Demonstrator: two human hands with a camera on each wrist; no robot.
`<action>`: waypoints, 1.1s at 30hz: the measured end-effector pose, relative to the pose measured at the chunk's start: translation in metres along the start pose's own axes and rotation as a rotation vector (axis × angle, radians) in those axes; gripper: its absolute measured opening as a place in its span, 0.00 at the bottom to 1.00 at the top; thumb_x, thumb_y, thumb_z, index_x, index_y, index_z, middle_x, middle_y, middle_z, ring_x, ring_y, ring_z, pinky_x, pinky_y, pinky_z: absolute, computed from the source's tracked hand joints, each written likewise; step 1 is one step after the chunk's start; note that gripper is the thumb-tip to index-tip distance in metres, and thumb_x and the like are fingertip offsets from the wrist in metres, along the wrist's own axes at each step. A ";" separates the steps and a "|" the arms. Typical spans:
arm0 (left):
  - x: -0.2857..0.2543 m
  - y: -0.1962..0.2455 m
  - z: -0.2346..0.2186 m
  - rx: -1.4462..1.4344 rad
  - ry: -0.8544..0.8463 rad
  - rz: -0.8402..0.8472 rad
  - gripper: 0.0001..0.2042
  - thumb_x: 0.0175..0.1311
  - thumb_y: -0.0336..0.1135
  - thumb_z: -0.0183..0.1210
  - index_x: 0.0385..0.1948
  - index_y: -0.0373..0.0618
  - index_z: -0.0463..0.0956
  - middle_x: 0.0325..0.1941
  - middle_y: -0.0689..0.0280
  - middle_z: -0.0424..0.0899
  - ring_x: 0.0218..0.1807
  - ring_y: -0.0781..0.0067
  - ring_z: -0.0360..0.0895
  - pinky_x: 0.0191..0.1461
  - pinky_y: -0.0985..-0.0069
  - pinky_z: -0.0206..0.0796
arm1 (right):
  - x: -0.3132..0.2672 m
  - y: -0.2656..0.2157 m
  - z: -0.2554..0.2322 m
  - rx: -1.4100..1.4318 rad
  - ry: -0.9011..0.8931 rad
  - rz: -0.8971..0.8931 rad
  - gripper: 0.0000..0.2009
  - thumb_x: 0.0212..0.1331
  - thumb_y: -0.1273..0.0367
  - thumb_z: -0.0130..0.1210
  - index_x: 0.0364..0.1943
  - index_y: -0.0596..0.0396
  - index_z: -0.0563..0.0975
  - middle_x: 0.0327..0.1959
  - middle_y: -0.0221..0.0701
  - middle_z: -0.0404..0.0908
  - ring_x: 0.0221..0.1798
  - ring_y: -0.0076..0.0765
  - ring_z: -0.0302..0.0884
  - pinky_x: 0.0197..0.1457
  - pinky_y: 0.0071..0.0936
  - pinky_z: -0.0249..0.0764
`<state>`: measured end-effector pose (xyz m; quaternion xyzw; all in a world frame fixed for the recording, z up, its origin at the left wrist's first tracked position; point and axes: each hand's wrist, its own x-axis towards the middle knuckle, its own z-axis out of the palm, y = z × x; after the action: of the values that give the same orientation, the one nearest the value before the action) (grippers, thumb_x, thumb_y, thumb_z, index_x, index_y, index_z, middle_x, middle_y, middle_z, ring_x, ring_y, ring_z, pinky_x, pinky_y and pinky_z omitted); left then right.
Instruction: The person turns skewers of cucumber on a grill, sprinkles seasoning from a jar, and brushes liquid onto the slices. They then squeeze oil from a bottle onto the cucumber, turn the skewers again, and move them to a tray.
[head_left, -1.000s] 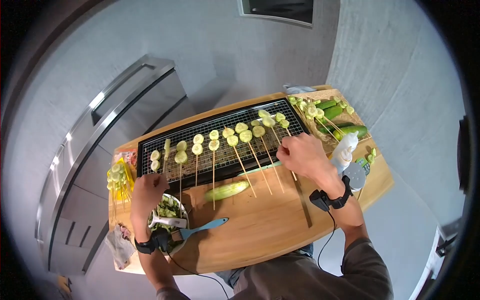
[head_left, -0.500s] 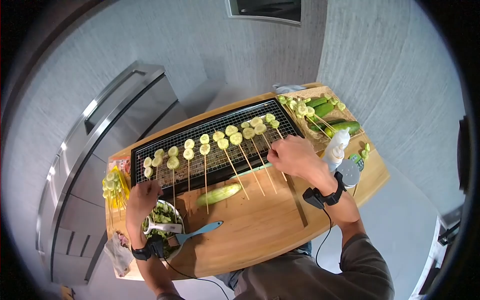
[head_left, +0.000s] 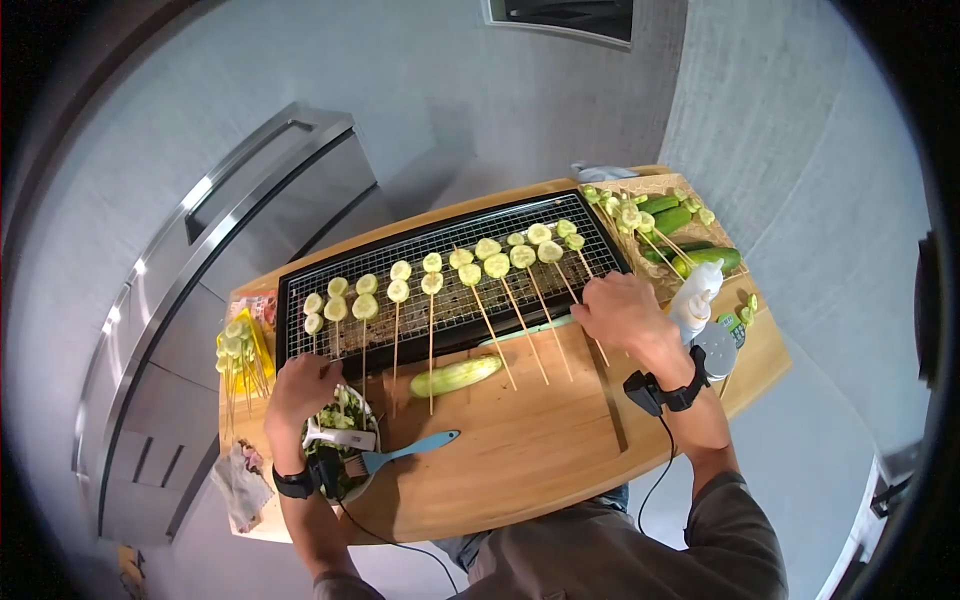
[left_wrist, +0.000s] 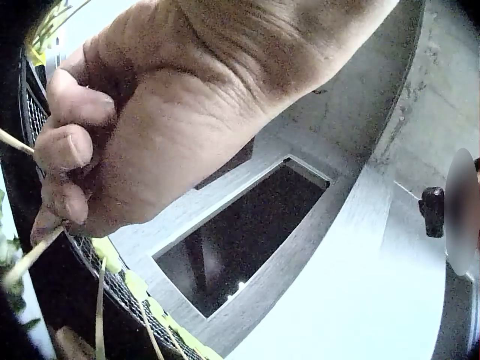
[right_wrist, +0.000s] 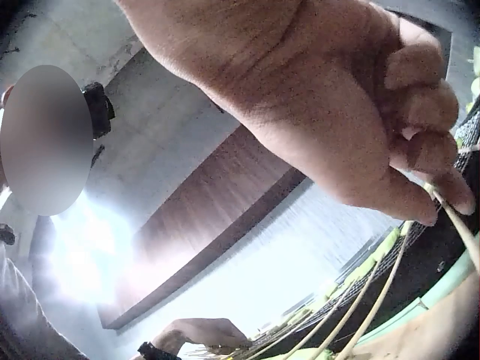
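Note:
Cucumber slices on wooden skewers lie in a row over the black grill (head_left: pixel 440 345). At the grill's left front corner, my left hand (head_left: pixel 303 388) pinches a cucumber skewer (left_wrist: pixel 34 259) by its stick, thumb against fingertip, the other fingers curled. My right hand (head_left: pixel 628 312), at the right front edge, pinches another skewer's stick (right_wrist: pixel 459 225) between thumb and forefinger. The slices on the second skewer from the left (head_left: pixel 336 298) lie flat on the mesh. Sticks of the middle skewers (head_left: pixel 495 270) hang out over the front edge.
Below my left hand a bowl of peelings (head_left: pixel 345 405) carries a white peeler (head_left: pixel 342 437) and a blue brush (head_left: pixel 415 447). A peeled cucumber (head_left: pixel 457 377) lies before the grill. To the right are squeeze bottles (head_left: pixel 693 300), a shaker (head_left: pixel 715 350) and whole cucumbers (head_left: pixel 672 220).
The second skewer from the left, on edge and blurred a second ago, now lies flat. Slices near the right end have stopped blurring. Both hands stay at their corners; the head view shifted slightly.

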<state>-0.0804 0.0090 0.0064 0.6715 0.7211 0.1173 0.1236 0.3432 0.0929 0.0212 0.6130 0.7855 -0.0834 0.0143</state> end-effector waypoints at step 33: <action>-0.004 0.051 0.011 -0.095 0.226 0.171 0.10 0.64 0.32 0.60 0.25 0.36 0.82 0.22 0.48 0.81 0.24 0.47 0.82 0.30 0.60 0.71 | -0.011 -0.024 0.006 0.157 0.354 -0.276 0.11 0.59 0.65 0.57 0.26 0.57 0.84 0.22 0.45 0.83 0.28 0.55 0.84 0.35 0.48 0.80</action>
<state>-0.0281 0.0083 0.0135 0.7064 0.6642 0.2364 0.0630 0.3222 0.0760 0.0192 0.5040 0.8433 -0.0366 -0.1830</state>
